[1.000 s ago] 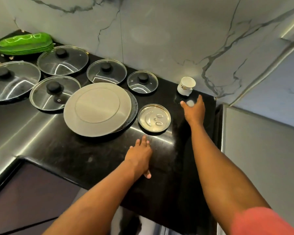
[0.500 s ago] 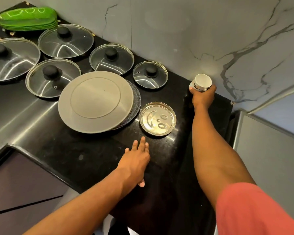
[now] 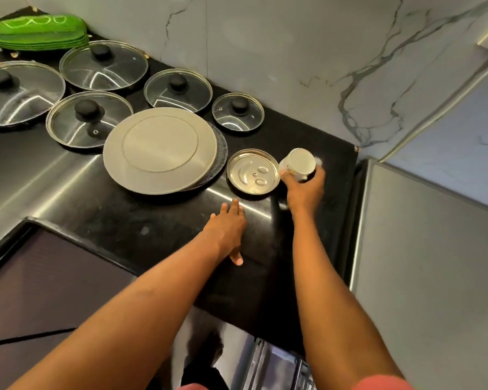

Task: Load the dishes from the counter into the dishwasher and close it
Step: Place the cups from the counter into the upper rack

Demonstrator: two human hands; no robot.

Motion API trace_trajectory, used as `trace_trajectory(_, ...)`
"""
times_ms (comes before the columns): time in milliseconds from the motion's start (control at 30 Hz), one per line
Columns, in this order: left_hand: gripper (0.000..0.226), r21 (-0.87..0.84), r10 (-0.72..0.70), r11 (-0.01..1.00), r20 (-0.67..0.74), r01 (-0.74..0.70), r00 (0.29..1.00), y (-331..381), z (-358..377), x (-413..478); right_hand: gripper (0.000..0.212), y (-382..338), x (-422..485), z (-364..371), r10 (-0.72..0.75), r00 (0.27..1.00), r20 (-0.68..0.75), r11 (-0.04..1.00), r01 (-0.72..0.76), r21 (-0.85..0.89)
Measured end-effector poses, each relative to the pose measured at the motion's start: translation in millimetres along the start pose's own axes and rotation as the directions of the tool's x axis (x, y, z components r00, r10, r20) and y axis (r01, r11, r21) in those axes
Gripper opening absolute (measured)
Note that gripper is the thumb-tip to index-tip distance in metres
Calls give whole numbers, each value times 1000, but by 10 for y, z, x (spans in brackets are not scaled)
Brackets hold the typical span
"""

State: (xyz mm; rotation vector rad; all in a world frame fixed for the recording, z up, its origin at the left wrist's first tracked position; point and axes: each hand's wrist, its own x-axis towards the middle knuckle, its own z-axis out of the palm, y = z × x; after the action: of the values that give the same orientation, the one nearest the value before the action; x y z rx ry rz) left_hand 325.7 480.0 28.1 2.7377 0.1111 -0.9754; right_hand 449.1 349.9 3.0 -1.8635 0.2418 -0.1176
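Right hand (image 3: 304,190) grips the tilted white cup (image 3: 297,164) at 3 o'clock of the steel plate (image 3: 252,171), left hand (image 3: 228,228) flat on the counter (image 3: 119,218); pickup underway, next likely lowering it to the dishwasher (image 3: 279,365) at 6 o'clock.

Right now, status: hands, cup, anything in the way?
Right hand grips white cup, tilted, beside small steel plate. Left hand flat on counter, fingers straight. Nothing seen between cup and counter's front edge.
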Motion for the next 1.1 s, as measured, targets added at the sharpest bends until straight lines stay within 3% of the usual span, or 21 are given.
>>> trace_trajectory(133,121,-28,61,997,-125,-65,990,-116,137,-195,72,166,-784,-266,-48,999,18,999,48,-13)
trace_trajectory(267,89,62,131,991,-347,-116,929,-181,549,-570,69,348,-1442,-492,-84,996,14,995,84,-61)
trace_trajectory(533,74,94,263,964,-441,-247,858,-327,1401,-1441,72,471,-2837,-866,-110,992,-60,991,105,-81)
trace_trajectory(833,70,148,383,924,-347,-354,856,-214,2337,-2369,71,835,-4357,-1426,-18,994,-108,996,8,-94)
trace_trajectory(1100,71,208,445,894,-288,-398,848,213,3045,-2818,67,1219,-5104,-2218,49,993,-108,981,-68,-179)
